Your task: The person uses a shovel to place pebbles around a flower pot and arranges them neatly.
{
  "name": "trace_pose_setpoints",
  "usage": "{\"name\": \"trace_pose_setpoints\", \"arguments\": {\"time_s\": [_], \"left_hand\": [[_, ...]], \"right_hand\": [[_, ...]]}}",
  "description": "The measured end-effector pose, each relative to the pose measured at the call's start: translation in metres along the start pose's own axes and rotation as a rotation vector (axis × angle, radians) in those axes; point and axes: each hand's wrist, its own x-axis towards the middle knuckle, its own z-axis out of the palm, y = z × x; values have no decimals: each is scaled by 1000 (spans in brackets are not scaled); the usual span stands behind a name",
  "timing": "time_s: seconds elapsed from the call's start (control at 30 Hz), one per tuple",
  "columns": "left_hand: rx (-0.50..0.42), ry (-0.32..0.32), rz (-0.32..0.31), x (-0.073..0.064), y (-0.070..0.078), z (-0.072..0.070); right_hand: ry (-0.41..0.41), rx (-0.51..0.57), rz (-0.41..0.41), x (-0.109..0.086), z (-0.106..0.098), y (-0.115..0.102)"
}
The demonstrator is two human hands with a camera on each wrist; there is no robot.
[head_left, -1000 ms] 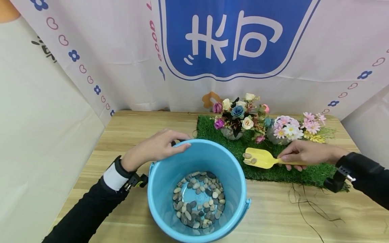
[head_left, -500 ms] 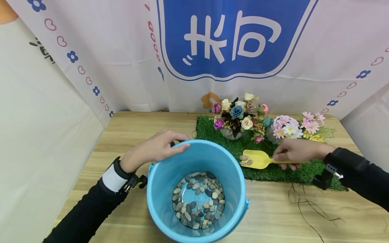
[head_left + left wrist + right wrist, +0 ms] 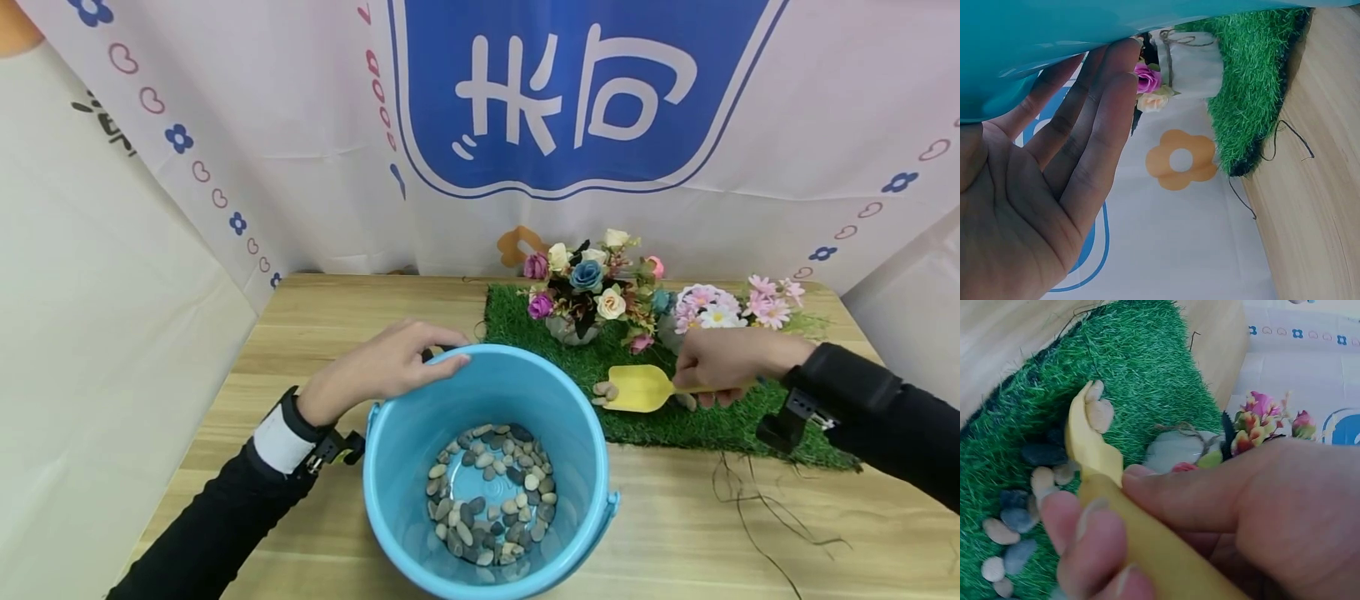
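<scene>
the left hand [image 3: 397, 361] holds the round blue plastic bucket [image 3: 393, 467]. the right hand [image 3: 723, 360] grips the yellow plastic shovel [image 3: 640, 388], now tipped; smooth pale stones [image 3: 1100, 415] have slid to its lip, seemingly almost poured onto green fake grass [image 3: 738, 431].

From head: looks forward-down, farthest off, over bucket [image 3: 487, 387]. From left wrist: faces banner [image 3: 1147, 244], close past left hand [image 3: 1041, 181]. From right wrist: looks close along scoop [image 3: 1147, 531]. Shared between wrists: turf [image 3: 1247, 81].
</scene>
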Motion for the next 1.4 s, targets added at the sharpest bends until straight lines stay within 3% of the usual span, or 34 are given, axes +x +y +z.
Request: {"name": "trace_pose_setpoints", "arguments": {"time_s": [0.23, 0.43, 0.6, 0.77, 0.97, 1.17, 1.4], "left_hand": [[1, 4, -6, 0, 2, 0], [-3, 4, -13, -1, 2, -1], [-5, 6, -15, -1, 1, -1], [-1, 7, -13, -1, 0, -2], [0, 10, -8, -1, 0, -2], [-1, 7, 3, -1, 1, -1], [5, 6, 7, 0, 3, -1]], "right_hand": [[1, -82, -30, -10, -7, -8], [-10, -78, -8, -24, -14, -8], [26, -80, -50, -40, -14, -2], [141, -108, -97, -55, -18, -3], [306, -156, -145, -71, -29, -18], [381, -166, -313, -71, -29, -42], [367, -218, -482, -62, -22, -75]]}}
